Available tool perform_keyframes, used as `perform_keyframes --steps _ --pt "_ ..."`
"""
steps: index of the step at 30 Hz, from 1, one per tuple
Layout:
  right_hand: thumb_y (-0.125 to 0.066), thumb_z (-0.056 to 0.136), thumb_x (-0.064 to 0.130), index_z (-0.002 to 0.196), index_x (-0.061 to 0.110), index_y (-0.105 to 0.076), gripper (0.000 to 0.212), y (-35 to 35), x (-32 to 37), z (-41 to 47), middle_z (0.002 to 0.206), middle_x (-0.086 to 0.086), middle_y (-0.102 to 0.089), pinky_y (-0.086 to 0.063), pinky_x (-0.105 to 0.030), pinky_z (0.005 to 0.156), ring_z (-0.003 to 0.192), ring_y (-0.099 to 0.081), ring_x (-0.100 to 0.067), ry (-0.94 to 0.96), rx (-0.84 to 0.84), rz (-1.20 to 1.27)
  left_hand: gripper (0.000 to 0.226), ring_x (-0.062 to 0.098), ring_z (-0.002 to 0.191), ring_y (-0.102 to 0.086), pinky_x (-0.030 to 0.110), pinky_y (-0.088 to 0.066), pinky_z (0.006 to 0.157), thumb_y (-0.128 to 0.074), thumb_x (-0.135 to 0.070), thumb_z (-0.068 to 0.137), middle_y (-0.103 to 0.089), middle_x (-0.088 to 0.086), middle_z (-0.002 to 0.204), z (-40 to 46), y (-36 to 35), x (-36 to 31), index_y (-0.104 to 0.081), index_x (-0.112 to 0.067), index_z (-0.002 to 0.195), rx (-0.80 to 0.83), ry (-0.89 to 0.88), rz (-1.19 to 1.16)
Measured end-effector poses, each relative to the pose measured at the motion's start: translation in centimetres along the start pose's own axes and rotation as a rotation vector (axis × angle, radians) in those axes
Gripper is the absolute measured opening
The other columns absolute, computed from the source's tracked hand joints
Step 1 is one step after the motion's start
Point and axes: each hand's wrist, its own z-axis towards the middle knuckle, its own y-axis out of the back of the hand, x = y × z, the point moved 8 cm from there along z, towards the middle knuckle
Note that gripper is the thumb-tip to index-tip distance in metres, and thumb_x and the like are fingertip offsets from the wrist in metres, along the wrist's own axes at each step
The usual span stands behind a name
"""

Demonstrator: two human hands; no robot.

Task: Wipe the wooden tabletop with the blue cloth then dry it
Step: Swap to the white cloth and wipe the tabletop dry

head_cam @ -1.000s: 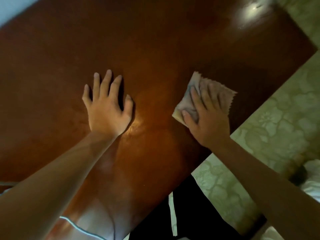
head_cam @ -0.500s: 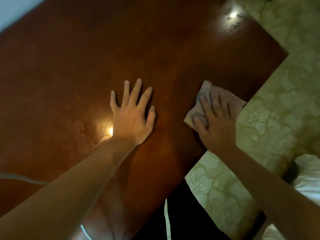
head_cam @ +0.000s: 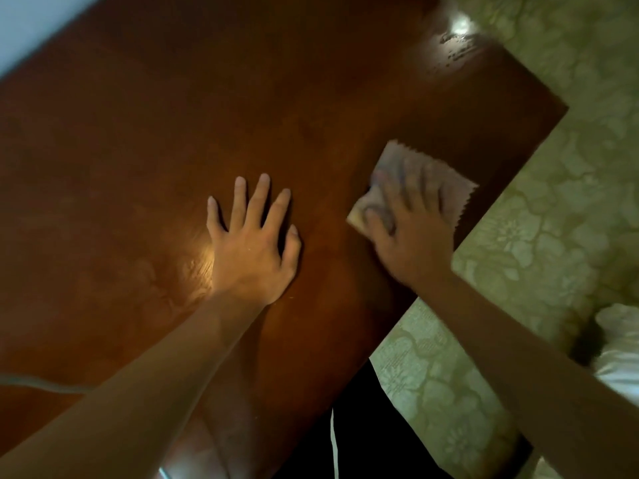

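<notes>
Two hands are on the bench point(head_cam: 145, 140): the left hand point(head_cam: 250, 248) lies flat near the middle, fingers spread, holding nothing. To its right, near the bench's edge, the right hand point(head_cam: 411, 236) presses the cloth point(head_cam: 446, 179) flat under straight fingers. Judging by the smeared sheen beside the left hand and the streaks at the far corner, wiping seems under way and drying not yet begun. Motion blur hides the right fingers, dim warm light makes the cloth's colour hard to tell, and the frame cuts off the bench's left side.
</notes>
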Motion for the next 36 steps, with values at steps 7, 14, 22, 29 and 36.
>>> perform_keyframes --steps 7,14,22,29,36 --pt "-0.036 0.099 0.062 0.156 0.036 -0.035 0.062 -1.5 4.9 -4.4 0.165 -0.009 -0.034 -0.019 -0.057 0.125 0.155 -0.022 -0.035 0.42 0.12 -0.004 0.054 0.034 0.153 -0.015 0.063 -0.003 0.117 -0.036 -0.043 0.101 -0.031 0.009 0.162 0.0 0.0 0.2 -0.041 -0.022 0.15 -0.015 0.002 0.002" --pt "-0.021 0.099 0.063 0.161 0.033 -0.027 0.069 -0.4 3.1 2.7 0.167 -0.013 -0.027 -0.014 -0.057 0.125 0.156 -0.017 -0.038 0.036 0.078 -0.058 0.053 0.033 0.153 -0.015 0.061 -0.001 0.119 -0.036 -0.042 0.102 -0.031 0.009 0.162 0.0 0.2 0.1 -0.043 -0.021 0.15 -0.003 0.012 -0.026" --pt "-0.025 0.1 0.067 0.158 0.034 -0.033 0.067 -1.6 6.2 1.6 0.165 -0.011 -0.034 -0.019 -0.058 0.124 0.155 -0.023 -0.036 0.375 0.159 -0.04 0.048 0.03 0.152 -0.022 0.055 -0.002 0.12 -0.038 -0.035 0.101 -0.04 0.008 0.157 -0.1 0.7 0.6 -0.052 -0.017 0.142 -0.053 0.037 -0.119" --pt "-0.016 0.104 0.061 0.161 0.029 -0.024 0.066 -1.9 9.4 0.8 0.166 -0.012 -0.03 -0.016 -0.057 0.123 0.154 -0.022 -0.038 0.249 0.09 -0.093 0.055 0.027 0.151 -0.023 0.055 -0.001 0.122 -0.041 -0.045 0.095 -0.041 0.006 0.157 -0.1 1.3 0.9 -0.054 -0.019 0.142 -0.052 0.041 -0.262" --pt "-0.022 0.099 0.066 0.16 0.032 -0.03 0.07 -1.7 8.6 4.3 0.162 -0.013 -0.036 -0.02 -0.057 0.122 0.152 -0.028 -0.04 0.311 0.148 -0.068 0.055 0.022 0.151 -0.024 0.05 -0.01 0.12 -0.043 -0.046 0.091 -0.037 0.004 0.159 1.6 3.8 4.4 -0.056 -0.022 0.139 -0.116 0.15 -0.343"
